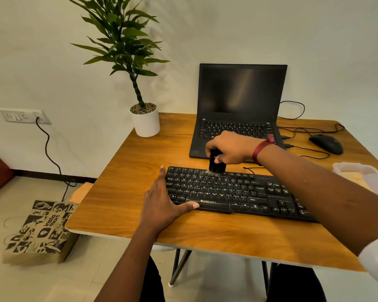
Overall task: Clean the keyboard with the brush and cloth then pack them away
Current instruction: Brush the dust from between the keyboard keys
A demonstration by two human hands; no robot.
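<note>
Left hand (162, 205) flat on the wooden surface (122, 192), fingers spread, holding nothing, thumb against the front-left edge of the black keyboard (238, 192). Right hand (229, 147) closed around a black brush (216, 162), bristles touching the keyboard's top key rows. Clear plastic container (358, 171) at right edge, contents unclear. White pot (146, 123) holds a plant. Paper bag (39, 232) on the floor, contents hidden. Cloth not identifiable.

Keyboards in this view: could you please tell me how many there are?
2. The black keyboard lies on the table's near half, under the brush; the laptop behind it has its own built-in one, partly hidden by the right hand.
</note>
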